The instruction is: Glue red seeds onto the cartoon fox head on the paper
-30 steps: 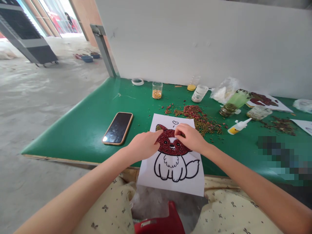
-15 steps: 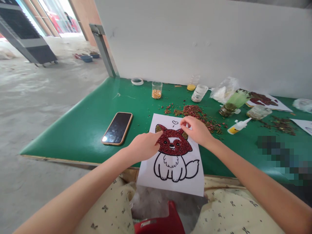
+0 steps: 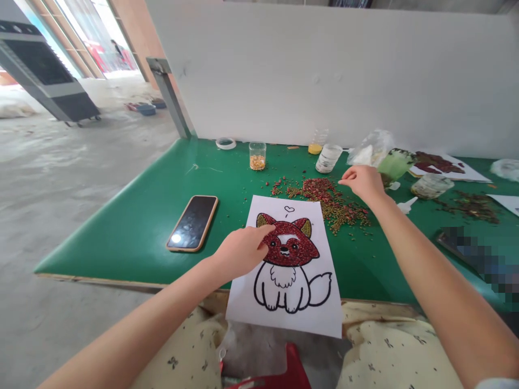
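A sheet of paper [image 3: 324, 324] with an outlined fox lies at the table's front edge, its lower end over my lap. Dark red beans fill the fox's head [image 3: 300, 251], and green ones its inner ears; body and tail are white. My left hand [image 3: 245, 249] rests on the head's left side, index finger stretched out, thumb apart. Over the right edge of a heap of red beans [image 3: 318, 190] hovers my right hand [image 3: 363, 182], thumb and fingers pinched; anything between them is too small to see. Green beans [image 3: 337, 220] lie mixed in below it.
A phone [image 3: 192, 222] lies left of the paper. Along the back stand a cup of corn kernels [image 3: 257, 161], a tape roll [image 3: 226, 143] and a clear cup [image 3: 328, 159]. Right of my right wrist are a glue bottle [image 3: 408, 205], a tipped jar [image 3: 432, 186] and dark scraps [image 3: 470, 208].
My right hand has moved from the fox's right ear, right and up to the bean heap's edge, still pinched. My left hand stays on the fox's head. The view has shifted slightly.
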`<state>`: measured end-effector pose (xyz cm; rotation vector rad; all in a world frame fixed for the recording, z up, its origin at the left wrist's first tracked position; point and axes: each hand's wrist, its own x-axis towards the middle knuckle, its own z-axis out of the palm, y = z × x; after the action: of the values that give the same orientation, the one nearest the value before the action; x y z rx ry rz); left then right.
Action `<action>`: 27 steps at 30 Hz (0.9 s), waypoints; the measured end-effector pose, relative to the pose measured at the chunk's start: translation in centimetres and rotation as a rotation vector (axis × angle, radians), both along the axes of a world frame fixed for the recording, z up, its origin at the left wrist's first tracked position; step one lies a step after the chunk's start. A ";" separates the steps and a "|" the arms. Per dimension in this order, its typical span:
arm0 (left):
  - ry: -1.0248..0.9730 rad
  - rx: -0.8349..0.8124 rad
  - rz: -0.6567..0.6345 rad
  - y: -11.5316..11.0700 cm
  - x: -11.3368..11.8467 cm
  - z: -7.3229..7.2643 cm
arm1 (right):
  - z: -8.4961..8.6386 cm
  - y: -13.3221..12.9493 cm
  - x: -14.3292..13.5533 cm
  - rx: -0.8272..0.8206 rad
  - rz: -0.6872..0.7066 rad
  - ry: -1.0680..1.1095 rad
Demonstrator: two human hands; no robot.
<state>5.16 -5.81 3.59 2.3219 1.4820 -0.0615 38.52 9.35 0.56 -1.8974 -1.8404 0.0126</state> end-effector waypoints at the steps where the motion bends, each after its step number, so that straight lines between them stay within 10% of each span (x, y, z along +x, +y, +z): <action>1: -0.015 -0.003 0.004 0.0 0.0 0.0 | -0.5 0.3 0.2 -0.009 -0.011 -0.035; 27: 0.005 -0.048 0.007 0.0 0.3 0.4 | -2.3 2.0 -1.7 -0.292 -0.051 -0.279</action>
<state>5.41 -5.84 4.01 2.2803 1.4746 -0.1008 36.86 11.40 -1.69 -2.2416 -2.0636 -0.0007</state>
